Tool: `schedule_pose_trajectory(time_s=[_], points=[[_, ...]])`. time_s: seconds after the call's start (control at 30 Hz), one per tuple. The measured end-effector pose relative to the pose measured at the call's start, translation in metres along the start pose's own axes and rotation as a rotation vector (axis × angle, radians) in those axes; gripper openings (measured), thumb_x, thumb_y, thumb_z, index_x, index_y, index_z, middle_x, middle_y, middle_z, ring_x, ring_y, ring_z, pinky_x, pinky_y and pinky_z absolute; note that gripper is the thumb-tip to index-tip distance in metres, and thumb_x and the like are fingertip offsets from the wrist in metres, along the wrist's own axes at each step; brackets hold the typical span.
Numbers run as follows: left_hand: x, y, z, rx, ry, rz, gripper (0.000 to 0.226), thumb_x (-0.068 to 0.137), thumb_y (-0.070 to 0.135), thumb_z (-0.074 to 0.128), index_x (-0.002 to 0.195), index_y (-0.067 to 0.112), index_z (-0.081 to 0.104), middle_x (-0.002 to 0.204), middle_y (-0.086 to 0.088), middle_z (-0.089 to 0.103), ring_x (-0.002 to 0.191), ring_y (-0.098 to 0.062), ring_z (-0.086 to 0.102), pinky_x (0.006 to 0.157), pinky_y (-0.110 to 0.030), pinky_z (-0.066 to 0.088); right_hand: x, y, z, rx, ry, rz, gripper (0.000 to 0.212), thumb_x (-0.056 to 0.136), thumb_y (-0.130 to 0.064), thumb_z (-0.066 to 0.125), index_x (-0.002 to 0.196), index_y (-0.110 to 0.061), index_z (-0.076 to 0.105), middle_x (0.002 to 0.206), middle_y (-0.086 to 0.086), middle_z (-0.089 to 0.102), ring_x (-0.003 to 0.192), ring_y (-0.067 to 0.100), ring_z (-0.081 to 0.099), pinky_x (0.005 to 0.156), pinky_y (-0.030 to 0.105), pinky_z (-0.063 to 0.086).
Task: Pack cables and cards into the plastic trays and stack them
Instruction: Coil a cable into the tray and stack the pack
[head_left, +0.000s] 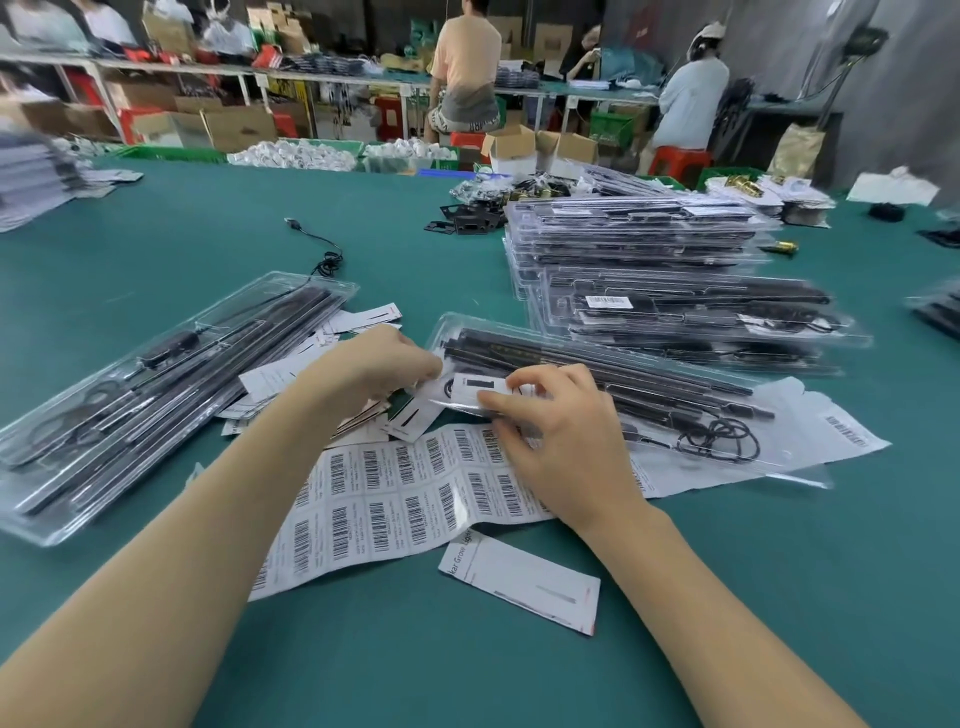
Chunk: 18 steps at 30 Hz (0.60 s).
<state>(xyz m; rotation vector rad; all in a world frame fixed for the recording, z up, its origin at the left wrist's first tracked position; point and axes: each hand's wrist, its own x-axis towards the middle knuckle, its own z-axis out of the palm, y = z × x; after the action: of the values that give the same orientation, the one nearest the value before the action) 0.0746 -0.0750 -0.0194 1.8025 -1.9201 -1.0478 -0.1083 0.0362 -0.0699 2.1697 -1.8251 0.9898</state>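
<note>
The tray (597, 384) is a long clear plastic blister holding black rods, with a coiled black cable (719, 439) at its 4 o'clock end. Both hands meet at its near end: the left hand (376, 364) pinches the tray's edge with curled fingers, and the right hand (563, 441) pinches a small white card (480, 391) with a black mark against the tray.

A barcode sheet (400, 499) lies under the wrists, and a loose white card (524, 584) lies at 6 o'clock from it. A second filled tray (156, 395) lies at 9 o'clock, over scattered cards (332, 332). A stack (665, 275) of filled trays stands at 1 o'clock.

The tabletop (467, 675) is green. Behind it are shelves with cartons, green crates and red stools, where people sit facing away.

The held tray's long axis runs from 10 o'clock to 4 o'clock; the second tray runs from 7 to 1 o'clock.
</note>
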Motion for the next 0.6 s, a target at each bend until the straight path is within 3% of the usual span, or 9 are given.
schedule_pose_trajectory(time_s=[0.1,0.2,0.27,0.4,0.5,0.6], points=[[-0.003,0.001,0.001,-0.246,-0.076,-0.025,0.01,0.092,0.011,0.061,0.1,0.007,0.064,0.109,-0.013,0.061,0.087,-0.02,0.057,0.069,-0.028,0.049,0.0,0.001,-0.002,0.018,0.089,-0.019,0.024,0.087,-0.02,0.076,0.109,-0.03,0.078,0.108,-0.004,0.068,0.1,0.023,0.054,0.075,0.041,0.048],[-0.011,0.001,-0.002,-0.501,-0.19,-0.034,0.009,0.094,-0.001,0.057,0.091,0.007,0.055,0.105,-0.016,0.06,0.088,-0.021,0.065,0.074,-0.03,0.06,-0.001,0.0,-0.002,0.01,0.126,-0.053,0.024,0.085,-0.02,0.079,0.107,-0.028,0.078,0.106,-0.005,0.068,0.098,0.023,0.055,0.074,0.043,0.049],[-0.013,0.001,-0.004,-0.53,-0.209,-0.041,0.013,0.093,-0.004,0.058,0.088,0.007,0.054,0.098,-0.014,0.061,0.084,-0.019,0.067,0.062,-0.024,0.059,-0.001,0.001,-0.002,0.013,0.142,-0.062,0.023,0.085,-0.021,0.079,0.107,-0.028,0.078,0.106,-0.005,0.068,0.098,0.024,0.055,0.074,0.045,0.049],[-0.019,0.002,0.002,-0.587,-0.177,-0.093,0.018,0.09,-0.009,0.051,0.082,0.007,0.048,0.078,-0.011,0.056,0.04,-0.009,0.055,0.038,-0.018,0.045,-0.004,0.0,0.001,0.016,0.124,-0.087,0.021,0.088,-0.022,0.077,0.107,-0.029,0.077,0.105,-0.006,0.067,0.099,0.023,0.055,0.075,0.045,0.049],[-0.018,0.004,0.005,-0.618,-0.165,-0.102,0.017,0.086,-0.009,0.048,0.083,0.008,0.047,0.06,-0.005,0.058,0.041,-0.009,0.047,0.038,-0.02,0.043,-0.005,0.0,0.001,0.016,0.144,-0.101,0.018,0.089,-0.024,0.077,0.106,-0.029,0.078,0.104,-0.006,0.067,0.098,0.023,0.055,0.074,0.043,0.048],[-0.018,0.005,0.006,-0.579,-0.153,-0.101,0.017,0.086,-0.01,0.048,0.086,0.007,0.046,0.069,-0.006,0.056,0.046,-0.01,0.048,0.042,-0.02,0.045,-0.005,-0.001,0.001,0.003,0.156,-0.106,0.017,0.088,-0.024,0.077,0.105,-0.028,0.078,0.103,-0.006,0.068,0.097,0.022,0.055,0.073,0.041,0.047]])
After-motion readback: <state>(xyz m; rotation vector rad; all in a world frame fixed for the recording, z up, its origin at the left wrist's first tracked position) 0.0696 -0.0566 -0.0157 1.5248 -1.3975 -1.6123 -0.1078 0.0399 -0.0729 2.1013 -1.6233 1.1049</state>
